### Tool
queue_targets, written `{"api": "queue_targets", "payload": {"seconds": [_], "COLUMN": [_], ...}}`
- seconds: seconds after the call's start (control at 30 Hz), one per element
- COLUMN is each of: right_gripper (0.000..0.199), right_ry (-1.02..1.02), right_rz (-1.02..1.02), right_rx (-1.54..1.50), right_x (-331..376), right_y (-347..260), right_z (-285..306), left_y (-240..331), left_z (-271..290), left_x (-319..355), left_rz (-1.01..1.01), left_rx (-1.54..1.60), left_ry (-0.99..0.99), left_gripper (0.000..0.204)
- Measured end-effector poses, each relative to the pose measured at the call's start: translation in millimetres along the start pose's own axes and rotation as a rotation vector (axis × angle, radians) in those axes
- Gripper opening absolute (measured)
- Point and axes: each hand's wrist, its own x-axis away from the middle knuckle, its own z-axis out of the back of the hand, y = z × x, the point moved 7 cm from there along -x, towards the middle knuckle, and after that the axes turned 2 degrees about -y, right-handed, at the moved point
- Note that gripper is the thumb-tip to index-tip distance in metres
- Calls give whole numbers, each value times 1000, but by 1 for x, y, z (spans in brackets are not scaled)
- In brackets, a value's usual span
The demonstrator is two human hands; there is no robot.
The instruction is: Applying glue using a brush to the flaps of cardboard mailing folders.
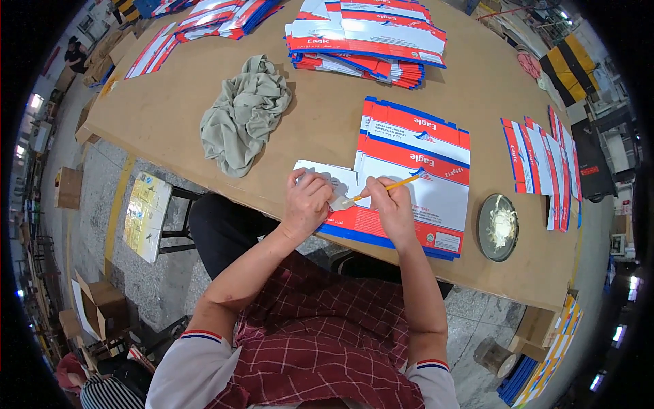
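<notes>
A flat printed carton (pixel 415 184) in red, white and blue lies on the table in front of me, on top of at least one other sheet. My right hand (pixel 390 204) is closed around a thin brush (pixel 403 182) with a yellow handle. Its pale tip touches or hovers just over a small white flap at the carton's left side. Curled fingers of my left hand (pixel 310 198) hold that flap (pixel 338 203) close to the brush tip. To the right stands a dark round bowl (pixel 485 238) with white paste (pixel 503 223) inside.
A crumpled grey-green cloth (pixel 246 112) lies on the brown table (pixel 327 123) at left. Tall carton stacks (pixel 368 41) stand at the far side, with more flat cartons (pixel 541 160) at the right edge. A stool (pixel 148 217) stands on the floor at left.
</notes>
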Motion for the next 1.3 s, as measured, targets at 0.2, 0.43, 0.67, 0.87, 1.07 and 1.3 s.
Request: {"api": "queue_targets", "payload": {"seconds": [0.2, 0.43, 0.67, 0.87, 1.07, 1.3], "right_gripper": [34, 35, 32, 33, 35, 33], "right_ry": [-70, -33, -102, -64, -100, -47], "right_rz": [-38, -27, -33, -32, -14, -11], "right_rx": [-57, -108, -49, -50, 24, 18], "right_x": [0, -6, -6, -9, -5, -5], "right_y": [9, 3, 6, 6, 1, 3], "right_z": [2, -2, 2, -6, -3, -7], "left_y": [-1, -1, 2, 0, -1, 0], "left_z": [0, 0, -2, 0, -1, 2], "left_x": [1, 1, 0, 0, 0, 0], "left_rz": [-9, -9, -16, -9, -8, -1], "left_rx": [-11, -7, -9, -1, -4, -7], "left_ry": [-2, -8, -4, -11, -16, 2], "left_gripper": [18, 18, 17, 17, 17, 17]}}
